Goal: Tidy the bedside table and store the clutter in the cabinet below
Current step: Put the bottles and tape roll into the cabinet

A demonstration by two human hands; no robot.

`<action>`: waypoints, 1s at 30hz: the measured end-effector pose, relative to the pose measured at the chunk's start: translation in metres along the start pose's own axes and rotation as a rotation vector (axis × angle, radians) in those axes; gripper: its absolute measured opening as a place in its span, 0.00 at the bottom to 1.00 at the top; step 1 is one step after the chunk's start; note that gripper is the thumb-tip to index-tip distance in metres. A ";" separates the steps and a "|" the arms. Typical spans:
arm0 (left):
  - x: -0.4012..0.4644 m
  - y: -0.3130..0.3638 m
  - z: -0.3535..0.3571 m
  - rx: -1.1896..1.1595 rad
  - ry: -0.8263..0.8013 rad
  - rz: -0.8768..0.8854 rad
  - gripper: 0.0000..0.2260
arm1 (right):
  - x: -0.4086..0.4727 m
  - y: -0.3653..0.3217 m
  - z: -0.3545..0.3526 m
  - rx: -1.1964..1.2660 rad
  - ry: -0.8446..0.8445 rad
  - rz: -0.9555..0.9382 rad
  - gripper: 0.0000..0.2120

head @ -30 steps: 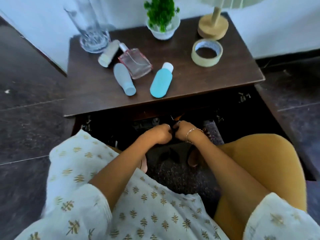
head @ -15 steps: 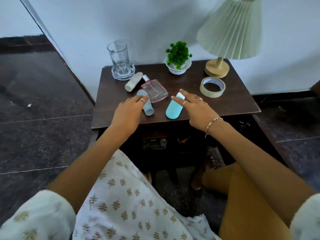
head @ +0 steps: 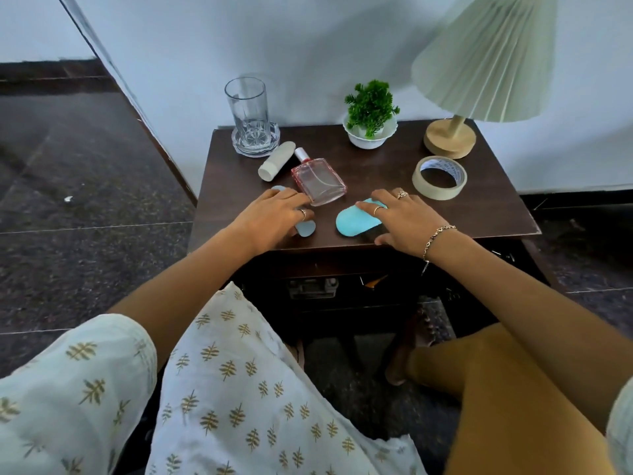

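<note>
A pale blue bottle (head: 306, 230) lies near the front of the dark wooden bedside table (head: 486, 214). My left hand (head: 270, 217) covers its middle with fingers curled over it. A turquoise bottle (head: 351, 222) lies to the right, and my right hand (head: 404, 217) rests on its far half with fingers laid fairly straight, thumb near the table's front edge. A pink perfume bottle (head: 318, 181) and a white tube (head: 275, 161) lie just beyond my left hand. A roll of tape (head: 439, 178) sits beyond my right hand. The cabinet (head: 342, 289) below stands open and dark inside.
At the table's back stand a glass on a coaster (head: 249, 114), a small potted plant (head: 371, 114) and a lamp (head: 479, 63) on a wooden base. The white wall is right behind. My knees and a yellow seat (head: 513, 389) are close to the cabinet front.
Both hands left the cabinet opening, rose to the tabletop and came down on the two blue bottles. The view lifted from the cabinet to the whole table.
</note>
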State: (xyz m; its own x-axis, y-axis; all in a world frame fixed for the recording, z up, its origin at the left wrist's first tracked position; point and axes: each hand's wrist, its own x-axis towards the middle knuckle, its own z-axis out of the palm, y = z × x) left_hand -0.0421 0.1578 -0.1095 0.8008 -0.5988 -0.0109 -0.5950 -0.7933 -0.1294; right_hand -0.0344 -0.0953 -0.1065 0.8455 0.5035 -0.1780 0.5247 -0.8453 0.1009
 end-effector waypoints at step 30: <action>-0.130 0.066 0.049 -1.968 -0.111 -1.281 0.13 | -0.060 -0.098 0.042 0.826 -0.247 0.251 0.22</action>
State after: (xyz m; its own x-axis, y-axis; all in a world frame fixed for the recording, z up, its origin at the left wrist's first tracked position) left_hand -0.1820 0.1888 -0.1652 0.6390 0.0491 -0.7676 0.7424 0.2215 0.6323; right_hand -0.1407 -0.0497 -0.1473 0.8299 0.3141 -0.4611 0.0071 -0.8323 -0.5543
